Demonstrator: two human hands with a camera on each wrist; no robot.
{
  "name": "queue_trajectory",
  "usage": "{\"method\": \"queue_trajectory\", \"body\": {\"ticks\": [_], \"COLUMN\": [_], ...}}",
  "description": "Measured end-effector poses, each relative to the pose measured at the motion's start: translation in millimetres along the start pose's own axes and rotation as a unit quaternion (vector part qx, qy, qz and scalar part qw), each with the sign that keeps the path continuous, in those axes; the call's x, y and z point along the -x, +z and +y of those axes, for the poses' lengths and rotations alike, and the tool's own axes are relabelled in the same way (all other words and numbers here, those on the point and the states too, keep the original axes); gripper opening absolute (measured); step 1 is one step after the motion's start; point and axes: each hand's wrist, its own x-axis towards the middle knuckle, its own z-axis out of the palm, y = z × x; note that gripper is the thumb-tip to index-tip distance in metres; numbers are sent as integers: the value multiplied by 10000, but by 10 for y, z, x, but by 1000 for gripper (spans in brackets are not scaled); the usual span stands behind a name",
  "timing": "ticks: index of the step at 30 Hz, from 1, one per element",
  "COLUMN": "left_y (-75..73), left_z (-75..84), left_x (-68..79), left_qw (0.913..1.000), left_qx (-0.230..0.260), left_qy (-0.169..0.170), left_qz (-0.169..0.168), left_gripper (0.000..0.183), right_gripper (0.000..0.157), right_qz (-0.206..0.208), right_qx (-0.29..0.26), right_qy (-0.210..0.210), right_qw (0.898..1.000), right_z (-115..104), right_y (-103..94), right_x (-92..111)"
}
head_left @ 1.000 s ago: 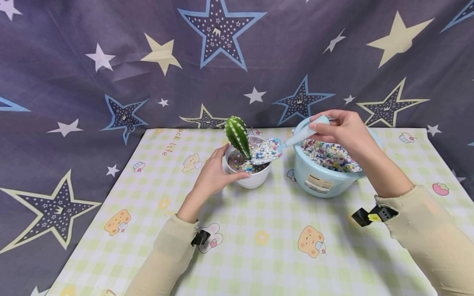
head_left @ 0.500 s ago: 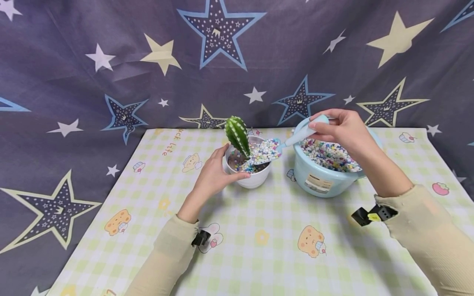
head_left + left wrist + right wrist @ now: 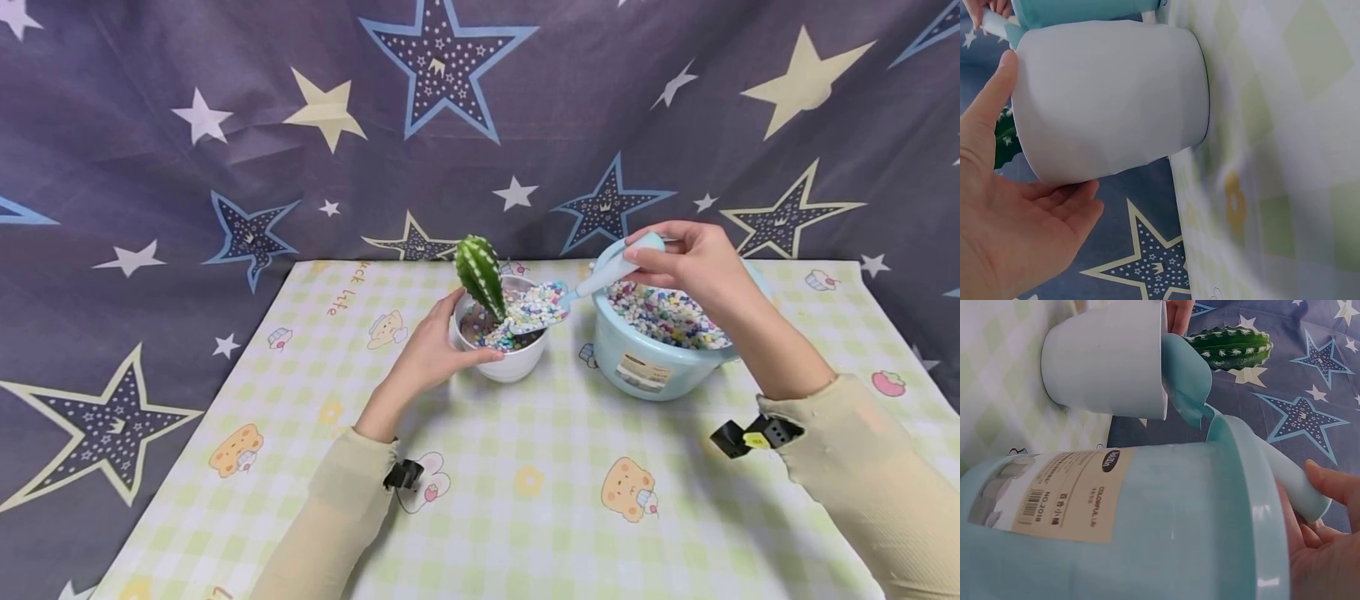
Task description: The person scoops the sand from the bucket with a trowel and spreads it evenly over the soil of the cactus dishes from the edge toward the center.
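Note:
My left hand [image 3: 427, 350] holds a white flowerpot [image 3: 506, 367] from the left, thumb at the near rim and fingers round the far side. A green cactus [image 3: 480, 271] stands in the pot's brown soil, leaning left. Some coloured pebbles lie on the soil at its foot. My right hand [image 3: 701, 267] grips the light blue handle of a small trowel [image 3: 611, 273], thumb on one side and fingers on the other. Its blade [image 3: 1188, 378], heaped with white and coloured pebbles, overlaps the pot's right rim, its tip close to the cactus.
A light blue bucket [image 3: 611, 358] of mixed pebbles stands right of the pot, under my right forearm. In the right wrist view, its paper label [image 3: 1075, 494] shows. A checked cloth [image 3: 480, 533] covers the table, and a dark star-patterned curtain [image 3: 270, 67] hangs behind it.
Both hands keep their places on the pot and the trowel. At the blade's tip and on the soil, the pebbles have shifted slightly.

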Motion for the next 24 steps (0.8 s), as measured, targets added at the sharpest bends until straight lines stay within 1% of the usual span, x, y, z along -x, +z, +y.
{"method": "queue_trajectory", "body": {"ticks": [5,11,14,20,24], "left_y": [9,23,26,30,37], "left_z": [3,18,28,42,51], "left_x": [8,23,31,42,44], "left_qw": [9999,9997,9996,9994,9992], "left_qx": [-15,-87,-124,-178,-224], "left_qy": [-52,-141,-155,-175,-222], "left_qz": [103,194,215,230,245], "left_gripper": [120,121,121,121,121], "right_gripper": [22,12,10,13,21], "right_qz": [-25,-17,-14,30,53], "right_qx": [107,297,318,451,541], "right_qy": [-15,-24,-24,-54,-125], "right_qw": [9999,9996,9995,9990,9984], "right_z": [-7,-18,-23,-33,-45], "right_y": [-4,0,4,25,40], "right_x": [-18,-23,-24,-10,-5]}}
